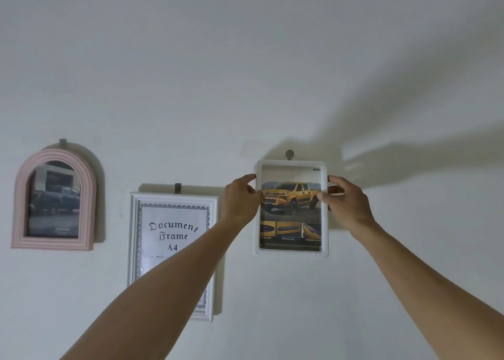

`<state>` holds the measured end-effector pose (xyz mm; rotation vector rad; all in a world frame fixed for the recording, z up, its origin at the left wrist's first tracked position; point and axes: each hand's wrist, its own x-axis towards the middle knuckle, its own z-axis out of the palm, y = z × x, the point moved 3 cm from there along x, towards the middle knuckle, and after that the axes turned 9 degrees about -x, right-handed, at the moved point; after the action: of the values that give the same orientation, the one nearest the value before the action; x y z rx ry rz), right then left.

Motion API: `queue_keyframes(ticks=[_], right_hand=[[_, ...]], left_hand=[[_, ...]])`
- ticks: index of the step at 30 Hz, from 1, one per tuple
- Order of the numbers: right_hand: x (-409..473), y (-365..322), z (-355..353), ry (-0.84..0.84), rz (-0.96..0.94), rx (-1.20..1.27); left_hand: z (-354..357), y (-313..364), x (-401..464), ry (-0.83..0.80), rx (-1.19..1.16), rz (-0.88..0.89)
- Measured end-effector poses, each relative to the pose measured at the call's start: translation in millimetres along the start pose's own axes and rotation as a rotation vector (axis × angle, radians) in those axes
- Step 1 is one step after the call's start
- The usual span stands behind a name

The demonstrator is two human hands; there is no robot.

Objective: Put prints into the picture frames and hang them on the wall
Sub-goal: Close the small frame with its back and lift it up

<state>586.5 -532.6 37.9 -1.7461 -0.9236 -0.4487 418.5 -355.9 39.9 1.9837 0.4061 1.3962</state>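
Both hands pinch the white frame (pixel 291 207) with the yellow-truck print (pixel 291 200) against the wall (pixel 245 59), the left hand (pixel 240 198) closed on its edge at nine o'clock and the right hand (pixel 345 198) at three o'clock, thumbs lapped over the front. The frame sits right of centre, its top edge just under the hook (pixel 289 154) at twelve o'clock. The likely trouble is a missed catch — the hanger on the back is hidden, so whether it is seated on the hook cannot be told, and letting go early could drop the frame down the wall. Uneven pull from either side would leave it tilted. At nine o'clock from it hangs the A4 document frame (pixel 173 250), near and partly crossed by the left forearm — a careless elbow could knock it. Further toward nine o'clock, well apart, hangs the pink arched frame (pixel 54 200).
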Motion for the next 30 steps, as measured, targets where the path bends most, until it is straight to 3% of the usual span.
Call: queue_keyframes(ticks=[13, 30], right_hand=[[19, 18, 13, 0.096, -0.072, 0.029], [22, 30, 19, 0.104, -0.079, 0.034]], left_hand=[[16, -8, 20, 0.083, 0.106, 0.04], [11, -14, 21, 0.038, 0.133, 0.077]])
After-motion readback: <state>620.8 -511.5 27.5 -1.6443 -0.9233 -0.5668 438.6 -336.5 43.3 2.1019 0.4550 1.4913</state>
